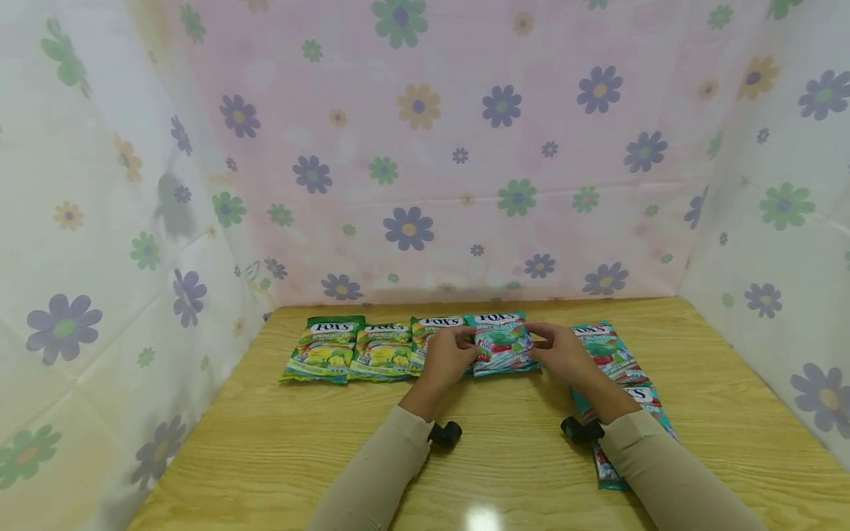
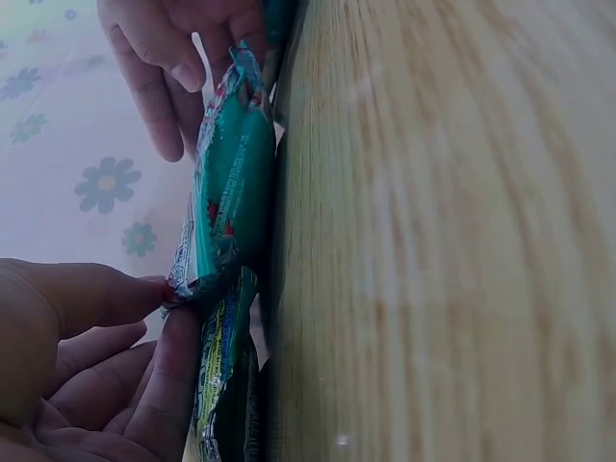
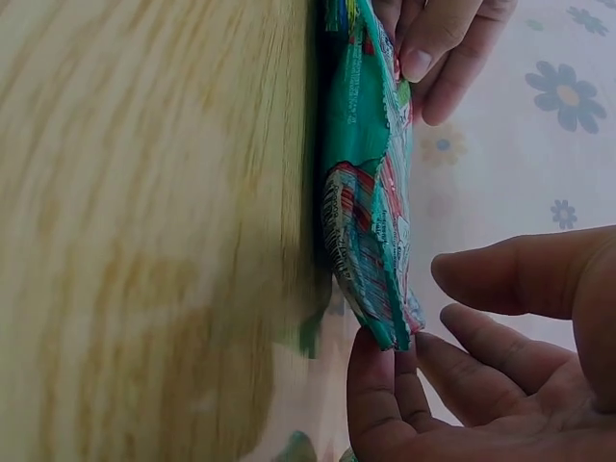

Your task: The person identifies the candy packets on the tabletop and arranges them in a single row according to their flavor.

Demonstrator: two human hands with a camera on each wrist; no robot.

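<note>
A teal Fox's Mint Blossom candy bag (image 1: pixel 501 346) lies at the right end of a row, its left side against a yellow-green Fox's Spring Tea bag (image 1: pixel 422 338). Its left edge is pinched by my left hand (image 1: pixel 446 359) between thumb and forefinger, as the left wrist view shows. At the opposite edge is my right hand (image 1: pixel 566 357). In the right wrist view, its fingertips (image 3: pixel 371 351) touch the bag's lower corner from beneath while the thumb stands apart from it. Part of the neighbouring Spring Tea bag is hidden behind my left hand.
Two more Spring Tea bags (image 1: pixel 325 352) continue the row leftward. On the right, several Mint Blossom bags (image 1: pixel 607 352) lie partly under my right forearm. Flowered cloth walls (image 1: pixel 425 147) enclose the wooden table (image 1: pixel 505 435) at the back and both sides.
</note>
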